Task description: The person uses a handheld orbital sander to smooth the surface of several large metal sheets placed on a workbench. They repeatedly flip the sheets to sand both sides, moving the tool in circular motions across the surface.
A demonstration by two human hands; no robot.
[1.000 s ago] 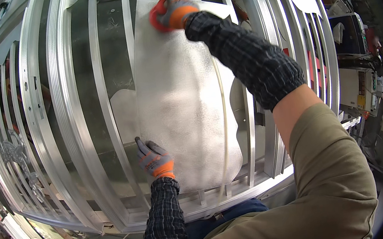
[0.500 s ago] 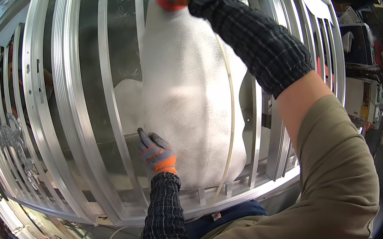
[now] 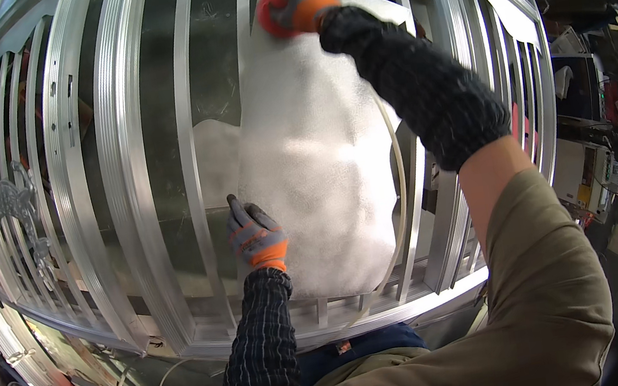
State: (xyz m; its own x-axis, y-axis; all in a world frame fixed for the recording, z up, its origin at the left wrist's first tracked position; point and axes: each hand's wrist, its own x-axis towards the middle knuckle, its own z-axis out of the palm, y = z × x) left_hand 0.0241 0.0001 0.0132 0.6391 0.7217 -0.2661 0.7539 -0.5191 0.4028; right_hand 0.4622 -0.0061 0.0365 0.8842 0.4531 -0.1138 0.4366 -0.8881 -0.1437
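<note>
A pale silvery sheet (image 3: 317, 192) with a wavy right edge lies lengthwise over the bars of a metal frame. At its far end, my right hand (image 3: 306, 6), in a grey and orange glove, is closed on a red round sander (image 3: 273, 12) set against the sheet. A thin pale hose (image 3: 400, 173) comes out from under my right forearm and curves down the sheet's right side. My left hand (image 3: 257, 235), in a matching glove, rests at the sheet's left edge with its fingers stretched out. No tool shows in it.
Silvery bars (image 3: 190, 146) of the frame run away from me on both sides of the sheet. Under them lies a dark surface (image 3: 152, 128). A smaller pale piece (image 3: 218, 158) shows left of the sheet. Boxy equipment (image 3: 576, 87) stands at the far right, and assorted tools lie lower left.
My right hand has come slightly nearer with the sander. The hose has swung to the right. My left hand stays at the sheet's edge, and the whole view has shifted a little.
</note>
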